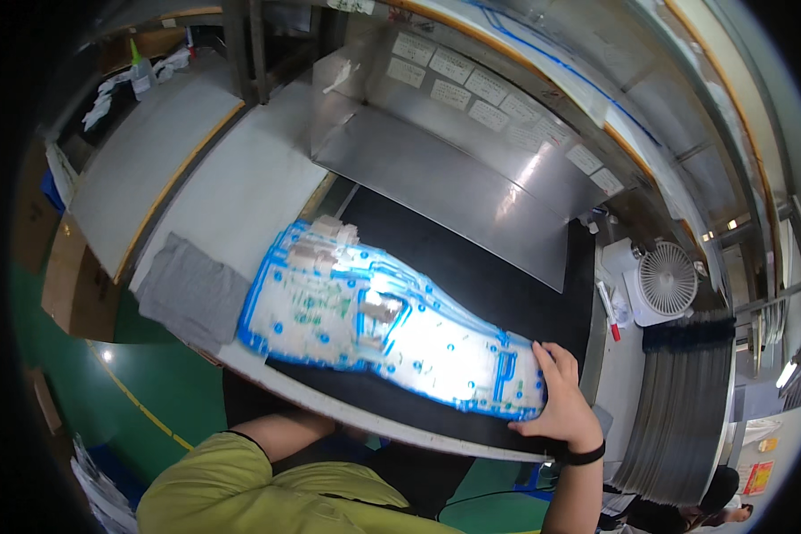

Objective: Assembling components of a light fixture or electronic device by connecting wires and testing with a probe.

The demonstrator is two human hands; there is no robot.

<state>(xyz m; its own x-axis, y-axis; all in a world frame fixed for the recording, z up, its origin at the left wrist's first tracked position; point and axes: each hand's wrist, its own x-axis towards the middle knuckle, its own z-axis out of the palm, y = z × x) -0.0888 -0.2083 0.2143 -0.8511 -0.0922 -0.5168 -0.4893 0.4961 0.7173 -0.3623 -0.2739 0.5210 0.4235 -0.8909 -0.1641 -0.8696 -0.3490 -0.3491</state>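
A long, flat, whitish panel [427, 351] with blue edging, blue dots and green marks lies slantwise on a black mat [392, 392]. Bright glare washes out its middle. Grey-beige blocky parts [320, 245] sit at its far left corner. My right hand [561, 400] grips the panel's right end, thumb at the near edge and fingers over the end and far corner. My left forearm [289, 433] runs beneath the table's front edge, which hides the left hand. Just left of the panel lies a folded grey cloth [196, 289].
A metal hood [454, 169] with paper labels stands behind the mat. At the right are a white fan [663, 280], a red-capped marker [610, 311] and a stack of thin grey sheets [681, 409]. A green-tipped bottle [140, 71] stands on the far left table.
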